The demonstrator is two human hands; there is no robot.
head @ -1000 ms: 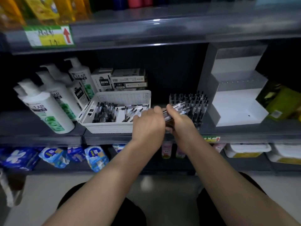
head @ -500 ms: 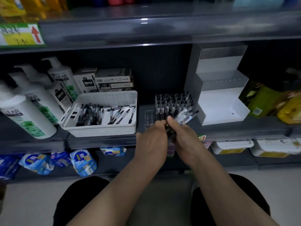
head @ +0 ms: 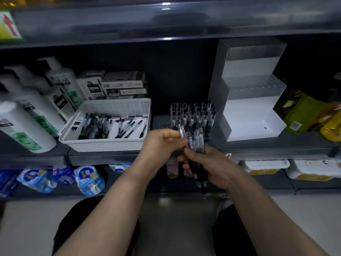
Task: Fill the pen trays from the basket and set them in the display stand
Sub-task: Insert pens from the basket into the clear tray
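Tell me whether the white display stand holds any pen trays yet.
Empty. The display stand shows bare white steps; the filled pen tray stands on the shelf beside it.

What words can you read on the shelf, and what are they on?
"CLEAR": on the white pump bottle.
A red arrow, no readable words: on the shelf tag.
Print on the boxes behind the basket: too blurred to read.
Label on the green packet: too small to read.

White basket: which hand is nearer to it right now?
Left. The left hand sits just off the white basket's front right corner, pinching a single pen. The right hand is farther right, gripping a bundle of pens in front of the pen tray.
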